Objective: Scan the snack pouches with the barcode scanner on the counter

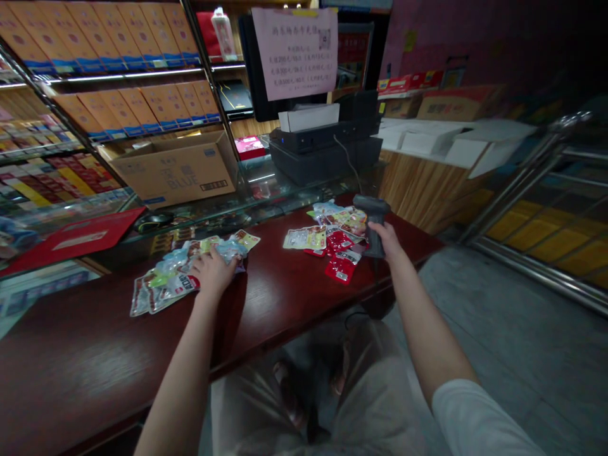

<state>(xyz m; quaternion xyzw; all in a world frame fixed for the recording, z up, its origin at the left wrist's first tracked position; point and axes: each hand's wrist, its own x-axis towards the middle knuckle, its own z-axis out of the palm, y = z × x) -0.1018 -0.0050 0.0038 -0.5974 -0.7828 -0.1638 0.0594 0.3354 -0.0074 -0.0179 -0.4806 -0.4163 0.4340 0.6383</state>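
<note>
My left hand (211, 271) rests on a pile of snack packets (175, 269) at the left of the dark red table, fingers apart over the wrappers. The packets are silver, green and blue, with some red print. My right hand (387, 239) is wrapped around the grip of a dark barcode scanner (373, 209), its head uppermost. Just left of the scanner lies a second group of packets. It includes red packets (342, 263) and a pale yellow packet (306, 237).
A glass counter behind the table (266, 297) carries a cardboard box (175, 168), a red folder (85, 237) and a black cash register (327, 149). A paper notice (297, 54) hangs on the screen. Orange boxes (137, 104) fill shelves. A metal railing (536, 253) stands at right.
</note>
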